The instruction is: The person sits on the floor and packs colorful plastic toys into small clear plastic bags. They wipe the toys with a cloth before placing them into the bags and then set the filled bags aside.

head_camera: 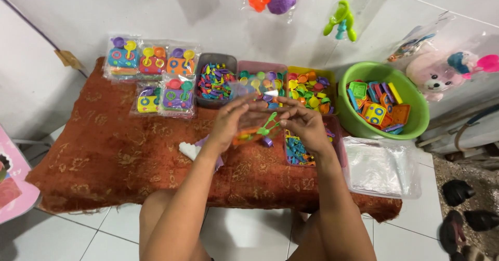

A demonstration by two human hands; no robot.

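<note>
Plastic bag [254,92], thin and slippery, sits between my left hand [231,123] and right hand [306,126], both pinched closed on its edges above the table [104,157]. Green toy spoon [268,123] looks light and stiff. Green basin [416,121] at 2 o'clock stays clear.

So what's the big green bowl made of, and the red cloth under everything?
The green bowl looks like plastic: smooth, evenly coloured, slightly shiny on its thick rolled rim. The red cloth seems a woven fabric, maybe velvety, with a matte face, gold patterning and soft rumpled edges. The exact fibre can't be told.
</note>
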